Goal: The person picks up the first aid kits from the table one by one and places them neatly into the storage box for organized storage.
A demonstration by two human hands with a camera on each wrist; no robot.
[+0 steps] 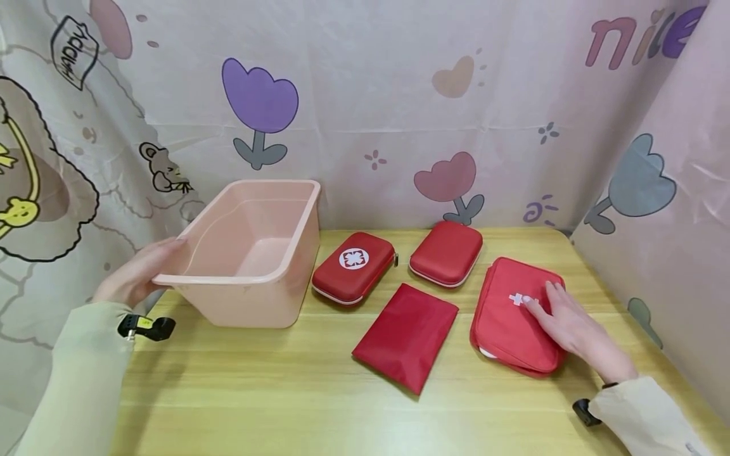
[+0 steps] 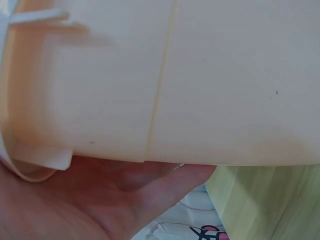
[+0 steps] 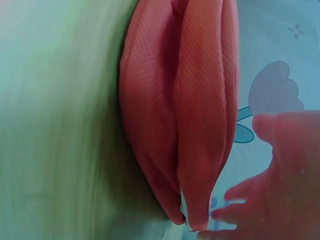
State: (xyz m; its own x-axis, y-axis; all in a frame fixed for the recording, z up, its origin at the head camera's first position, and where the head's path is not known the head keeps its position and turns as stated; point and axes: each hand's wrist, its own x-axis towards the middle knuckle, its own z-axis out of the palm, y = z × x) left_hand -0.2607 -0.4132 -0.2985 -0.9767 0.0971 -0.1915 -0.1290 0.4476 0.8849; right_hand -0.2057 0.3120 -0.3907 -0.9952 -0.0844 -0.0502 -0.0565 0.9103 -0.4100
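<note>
My left hand point(image 1: 139, 269) holds the left side of a pale pink plastic bin point(image 1: 213, 280) near its front corner. In the left wrist view, the palm point(image 2: 100, 195) lies against the bin's wall point(image 2: 225, 90), which hides part of the fingers. On the right, my right hand point(image 1: 570, 326) is over a red zippered pouch with a white cross point(image 1: 516, 326), its fingers spread and fairly straight. The right wrist view shows the zippered pouch's edge point(image 3: 200, 110) bulging, with the fingers point(image 3: 240, 192) beside it; contact is hard to tell.
A red hard case with a white emblem point(image 1: 356, 275) lies beside the bin. Another plain red case point(image 1: 447, 250) sits near the back curtain point(image 1: 353, 95). A flat dark red pouch point(image 1: 407, 339) rests mid-table. Curtains border the wooden table point(image 1: 274, 392) at the sides and back.
</note>
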